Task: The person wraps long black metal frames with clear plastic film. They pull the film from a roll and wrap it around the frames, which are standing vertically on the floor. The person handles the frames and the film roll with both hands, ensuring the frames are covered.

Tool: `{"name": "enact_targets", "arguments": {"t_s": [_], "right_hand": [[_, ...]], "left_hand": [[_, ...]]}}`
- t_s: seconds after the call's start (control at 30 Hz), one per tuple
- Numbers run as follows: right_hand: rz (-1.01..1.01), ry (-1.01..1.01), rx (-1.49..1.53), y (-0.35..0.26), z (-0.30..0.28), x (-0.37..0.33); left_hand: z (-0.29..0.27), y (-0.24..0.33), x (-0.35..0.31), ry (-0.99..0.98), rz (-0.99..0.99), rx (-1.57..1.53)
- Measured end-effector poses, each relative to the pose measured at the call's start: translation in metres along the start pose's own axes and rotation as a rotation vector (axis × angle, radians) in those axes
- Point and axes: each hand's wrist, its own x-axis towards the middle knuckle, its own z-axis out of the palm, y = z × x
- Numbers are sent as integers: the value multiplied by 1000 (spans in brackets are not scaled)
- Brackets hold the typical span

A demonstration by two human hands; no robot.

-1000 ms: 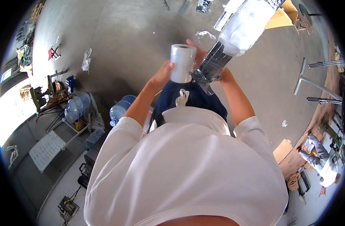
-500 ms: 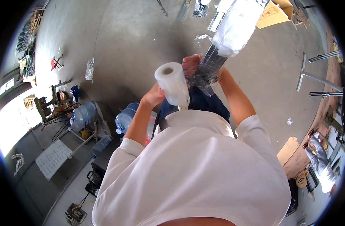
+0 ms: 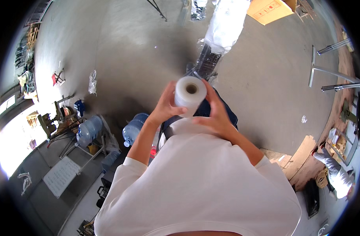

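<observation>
A roll of clear stretch film (image 3: 185, 103) stands nearly upright in front of my waist, its hollow core facing up. My left hand (image 3: 166, 107) is closed around its left side, with the thumb across the front. On the opposite side, my right hand (image 3: 219, 114) curves against the roll, fingertips by its top rim and thumb toward its lower end, slightly blurred. Just beyond the roll lies a long piece wrapped in film, with a dark near end (image 3: 208, 63) and a white, padded-looking far part (image 3: 227, 29). The roll hides the dark end's tip.
Large blue water bottles (image 3: 133, 128) stand to my left, near a metal frame and a whiteboard (image 3: 62, 176). An open cardboard box (image 3: 271, 11) is at the far right. Metal stands (image 3: 333, 74) occupy the right side. Another person (image 3: 337, 173) is at the right edge.
My right hand has left the wrapped piece's dark end and come back to the roll. The roll has shifted right toward my middle, and the wrapped piece appears farther left in view.
</observation>
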Motion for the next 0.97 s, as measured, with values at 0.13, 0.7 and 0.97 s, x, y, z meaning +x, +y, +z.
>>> {"name": "enact_targets", "arguments": {"t_s": [0.13,0.7,0.97], "right_hand": [[86,112,-115,-12,4,14],[394,188,-96,86,-139,83],[501,-427,673,146,-61,117]], "left_hand": [[9,4,6,-133,-15,-73],[29,-2,123,-248,-78,-11],[1,-7,136,-212,22,701]]}}
